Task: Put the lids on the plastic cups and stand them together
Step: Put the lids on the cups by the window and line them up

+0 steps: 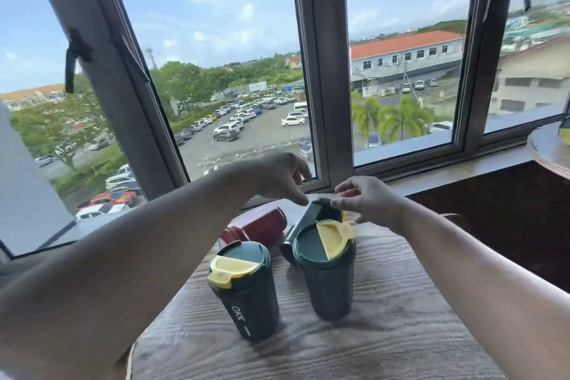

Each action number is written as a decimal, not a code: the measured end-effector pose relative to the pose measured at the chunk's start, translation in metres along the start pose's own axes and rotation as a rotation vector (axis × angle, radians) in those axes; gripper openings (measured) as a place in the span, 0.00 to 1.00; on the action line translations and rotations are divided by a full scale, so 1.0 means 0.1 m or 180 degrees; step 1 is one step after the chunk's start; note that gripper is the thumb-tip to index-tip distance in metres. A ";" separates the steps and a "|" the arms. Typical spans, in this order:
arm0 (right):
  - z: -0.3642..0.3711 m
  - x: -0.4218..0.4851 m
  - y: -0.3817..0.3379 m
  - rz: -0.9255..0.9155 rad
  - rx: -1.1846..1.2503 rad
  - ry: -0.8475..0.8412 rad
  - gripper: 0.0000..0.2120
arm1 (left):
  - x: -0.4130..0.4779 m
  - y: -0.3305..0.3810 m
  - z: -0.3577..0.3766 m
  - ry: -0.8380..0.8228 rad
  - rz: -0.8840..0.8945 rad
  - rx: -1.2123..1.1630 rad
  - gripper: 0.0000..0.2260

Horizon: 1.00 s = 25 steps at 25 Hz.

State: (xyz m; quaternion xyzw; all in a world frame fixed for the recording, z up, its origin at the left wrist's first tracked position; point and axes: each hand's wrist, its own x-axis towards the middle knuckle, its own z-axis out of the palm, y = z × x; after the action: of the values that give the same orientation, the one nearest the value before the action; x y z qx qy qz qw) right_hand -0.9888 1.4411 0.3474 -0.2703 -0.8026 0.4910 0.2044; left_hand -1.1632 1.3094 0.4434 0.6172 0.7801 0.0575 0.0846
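Two dark green plastic cups with green-and-yellow lids stand upright on the round wooden table (385, 333): one (243, 290) at the left with white lettering, one (325, 268) to its right. Behind the right cup is a third green cup (311, 214), tilted, its mouth uncovered. My left hand (274, 177) reaches over it, fingertips at its far left rim, fingers apart. On the other side, my right hand (370, 199) hovers at the cup's right rim, fingers spread. I cannot tell whether either hand touches it.
A dark red container (256, 225) lies on its side behind the left cup. The window frame (311, 71) and sill (447, 173) rise just beyond the table. A second table edge with a yellow object (564, 133) shows at far right.
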 end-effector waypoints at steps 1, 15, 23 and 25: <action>0.03 0.03 0.07 0.0049 0.0003 -0.0026 0.19 | 0.09 -0.03 0.05 -0.0094 0.0027 -0.0005 0.27; 0.08 0.26 0.35 -0.0143 -0.0272 0.0021 0.08 | 0.86 -0.24 0.32 -0.0544 0.0382 -0.0172 0.11; 0.13 0.29 0.41 -0.0131 0.0014 0.0006 0.10 | 0.93 -0.23 0.32 -0.0732 0.0343 -0.0131 0.09; 0.15 0.30 0.39 -0.0140 -0.0066 0.0012 0.10 | 0.92 -0.19 0.32 -0.0703 0.0396 0.0137 0.10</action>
State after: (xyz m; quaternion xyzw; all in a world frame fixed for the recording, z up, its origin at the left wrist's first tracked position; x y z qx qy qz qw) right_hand -1.0113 1.4643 0.3077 -0.2555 -0.8130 0.4774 0.2138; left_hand -1.1954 1.3936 0.4024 0.6687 0.7273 -0.0225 0.1530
